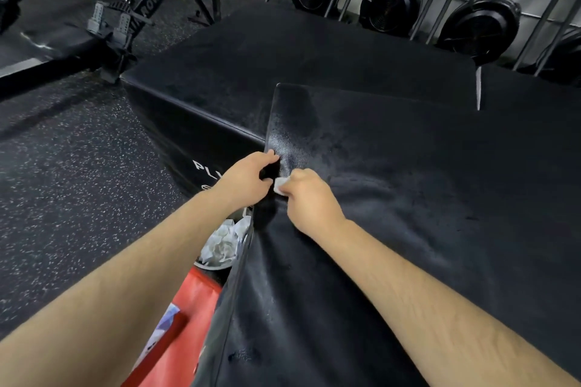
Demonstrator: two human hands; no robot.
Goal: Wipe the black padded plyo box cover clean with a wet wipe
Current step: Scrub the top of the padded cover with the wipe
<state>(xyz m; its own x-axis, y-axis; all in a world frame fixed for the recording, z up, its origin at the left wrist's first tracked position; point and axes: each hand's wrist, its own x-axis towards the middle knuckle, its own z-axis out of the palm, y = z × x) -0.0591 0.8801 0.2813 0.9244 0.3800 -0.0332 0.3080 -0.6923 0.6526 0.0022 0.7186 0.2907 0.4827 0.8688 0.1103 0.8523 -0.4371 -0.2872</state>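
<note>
A: While your left hand [248, 177] pinches the cover [408, 198] at its left edge, your right hand [309, 198] clamps the wet wipe [280, 187] against it, just beside.
B: Risk?
A: Slacken that pinch and the cover could bunch; you'd likely skip the fold.

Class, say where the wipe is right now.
In the head view, near centre, the wipe is pinched in the right hand at the left edge of the cover, beside the left hand.
</note>
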